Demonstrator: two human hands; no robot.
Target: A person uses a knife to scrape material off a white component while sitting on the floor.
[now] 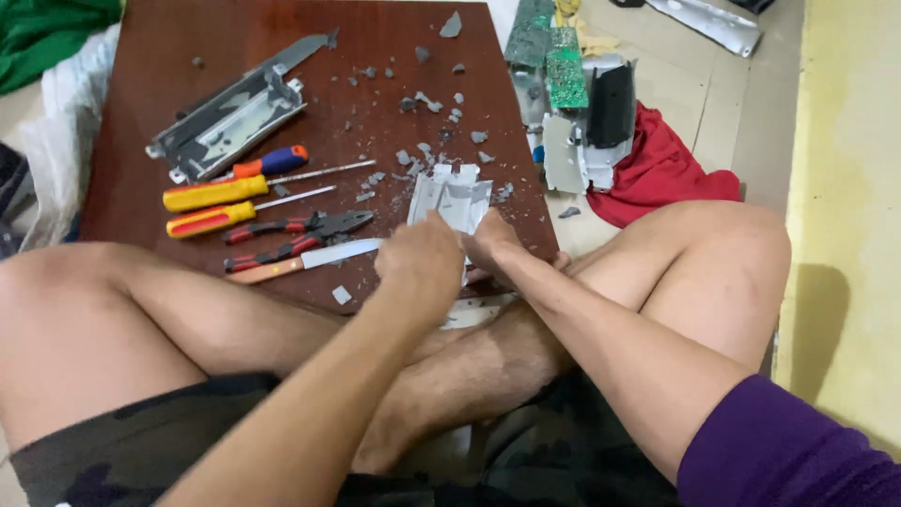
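Between both sets of fingers, a pale grey broken plastic panel (453,199), standing roughly upright at the near edge of the dark red-brown bench (141,75). Left hand (419,261) curled tight on the panel's lower left part, fingers together and clamped on it. Right hand (495,242) wrapped on the lower right part, fingers likewise closed on the plastic, wrist resting against the bare crossed leg. Just left of the left fingers, a knife (305,260) with a wooden handle, blade pointing toward them. Beyond the knife, red-and-black pliers (302,226) lying flat, a second similar pair (272,253) tight beside the knife. Farther left, two screwdrivers with yellow-and-red handles (211,205), and one with an orange-and-blue handle (270,162), shafts all aimed rightward. Well beyond those, toward the far left corner, a grey metal bracket frame (230,120) lying diagonally. Past the fingers, scattered across the bench, many small grey plastic shards (422,103); one lone chip (342,295) just left of the left wrist. To the right of the right fingers, off the bench on the floor, a red cloth (657,174), grey and black housing parts (601,127) touching it, and green circuit boards (554,56) farther away.
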